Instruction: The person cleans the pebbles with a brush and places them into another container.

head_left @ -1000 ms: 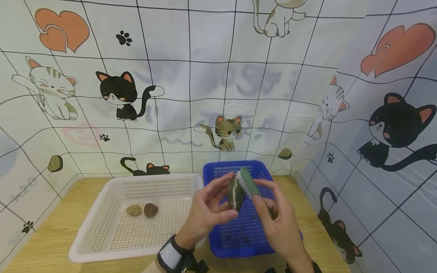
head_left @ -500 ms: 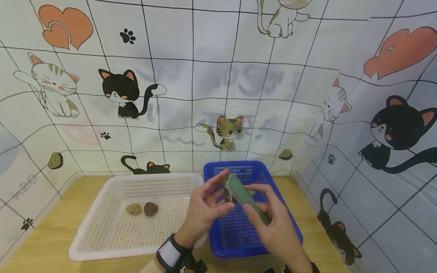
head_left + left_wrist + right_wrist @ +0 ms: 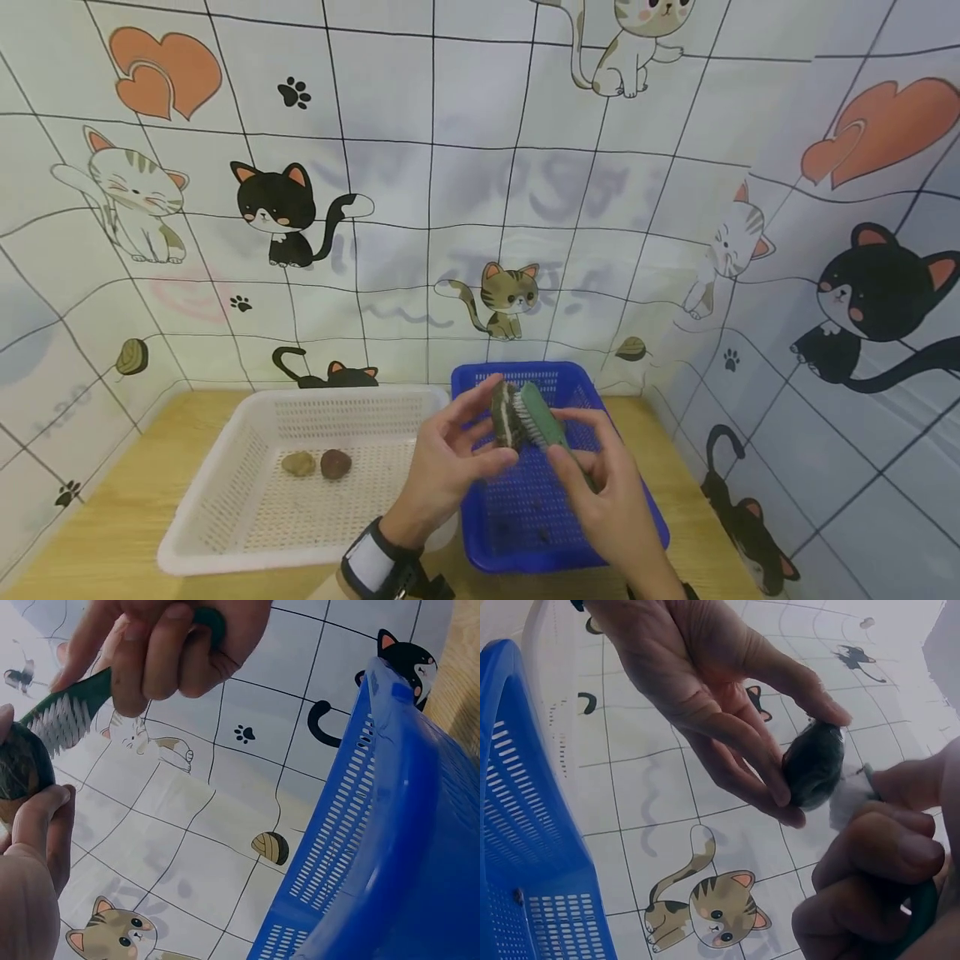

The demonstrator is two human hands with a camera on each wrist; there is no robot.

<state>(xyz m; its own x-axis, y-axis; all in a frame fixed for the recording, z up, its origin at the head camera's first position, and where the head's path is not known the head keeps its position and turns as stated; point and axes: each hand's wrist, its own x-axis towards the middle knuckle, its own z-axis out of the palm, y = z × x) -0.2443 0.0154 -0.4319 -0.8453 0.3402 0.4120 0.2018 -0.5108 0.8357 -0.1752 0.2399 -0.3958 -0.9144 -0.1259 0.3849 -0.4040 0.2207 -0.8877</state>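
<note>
My left hand [image 3: 450, 458] holds a dark stone [image 3: 506, 417] with a pale stripe between thumb and fingers, above the blue basket [image 3: 480, 558]. In my right hand [image 3: 607, 483] is a green brush [image 3: 542, 417], gripped by its handle, its white bristles against the stone's right side. The left wrist view shows the bristles [image 3: 64, 724] touching the stone [image 3: 22, 765]. From the right wrist view, the dark stone [image 3: 815, 766] sits between the left thumb and fingers, with the bristles [image 3: 849, 799] beside it.
At the left stands a white basket [image 3: 187, 533] holding a yellowish stone [image 3: 298, 463] and a reddish-brown stone [image 3: 335, 463]. Dark bits lie in the blue basket. Both baskets stand on a wooden table [image 3: 142, 467], before a wall sheet [image 3: 390, 183] printed with cats.
The brush swung across the stone's face, covering part of it half a second ago, and is now back at its right side. The left hand keeps its grip on the stone.
</note>
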